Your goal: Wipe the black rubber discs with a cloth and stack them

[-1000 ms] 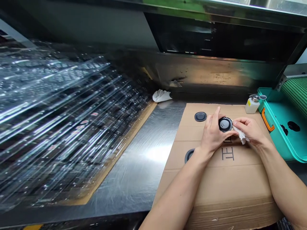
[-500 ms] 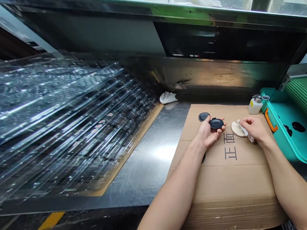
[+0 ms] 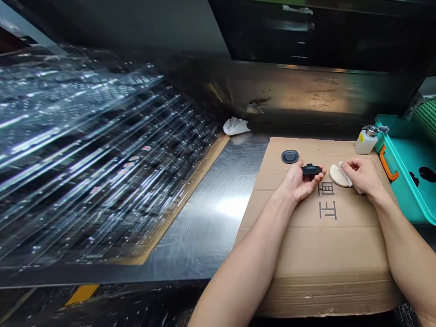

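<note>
Between its fingers and thumb, my left hand (image 3: 299, 182) grips a black oval part (image 3: 311, 170), tilted nearly edge-on to the camera. A second black oval part (image 3: 289, 156) lies flat on the cardboard (image 3: 327, 250) just beyond that hand. My right hand (image 3: 363, 175) pinches a white cloth or tissue (image 3: 348, 175) at the right edge of a round beige pad (image 3: 338, 175). The pad is on the cardboard, near the printed black characters.
A white bottle with a metal top (image 3: 367, 140) stands beside a teal bin (image 3: 405, 181) at right, with black pieces inside. Clear-wrapped stacks (image 3: 102, 172) fill the left. Crumpled white material (image 3: 236, 126) lies at the back of the metal table (image 3: 204, 227).
The black part in my left hand has turned from face-up to nearly edge-on. My right hand stays by the pad with the cloth. The camera view has tipped down slightly.
</note>
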The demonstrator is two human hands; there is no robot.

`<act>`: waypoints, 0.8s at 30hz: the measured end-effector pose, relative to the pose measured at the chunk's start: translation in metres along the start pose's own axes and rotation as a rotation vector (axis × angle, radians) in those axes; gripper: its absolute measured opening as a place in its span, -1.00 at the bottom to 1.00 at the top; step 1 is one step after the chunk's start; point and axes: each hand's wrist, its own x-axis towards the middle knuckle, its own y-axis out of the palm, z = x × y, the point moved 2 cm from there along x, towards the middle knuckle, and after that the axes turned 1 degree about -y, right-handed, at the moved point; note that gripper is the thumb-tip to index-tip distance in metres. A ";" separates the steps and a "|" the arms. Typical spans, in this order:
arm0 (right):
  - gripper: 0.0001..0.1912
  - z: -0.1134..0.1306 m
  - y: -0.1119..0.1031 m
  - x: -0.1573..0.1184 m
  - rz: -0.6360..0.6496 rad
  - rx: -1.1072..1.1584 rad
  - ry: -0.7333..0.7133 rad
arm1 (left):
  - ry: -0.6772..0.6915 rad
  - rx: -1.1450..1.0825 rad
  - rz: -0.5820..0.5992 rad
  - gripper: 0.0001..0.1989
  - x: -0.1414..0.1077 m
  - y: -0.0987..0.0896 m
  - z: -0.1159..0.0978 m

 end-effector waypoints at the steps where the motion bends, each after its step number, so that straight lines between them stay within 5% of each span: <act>1: -0.64 -0.003 0.000 0.001 -0.006 -0.018 -0.011 | 0.056 0.048 -0.007 -0.47 0.001 -0.001 -0.001; 4: -0.64 -0.017 -0.003 0.008 -0.066 -0.112 -0.041 | 0.356 0.300 -0.021 -0.71 0.003 -0.006 -0.013; 8: -0.64 -0.037 -0.008 0.017 -0.140 -0.249 -0.014 | 0.701 0.785 -0.185 -0.82 -0.003 -0.010 -0.057; 15: -0.66 -0.042 -0.008 0.017 -0.144 -0.327 0.056 | 0.266 1.568 -0.317 -0.72 0.010 -0.016 -0.127; 24: -0.69 -0.038 -0.005 0.014 -0.093 -0.374 0.126 | 0.377 1.984 -0.480 -0.48 0.030 -0.027 -0.143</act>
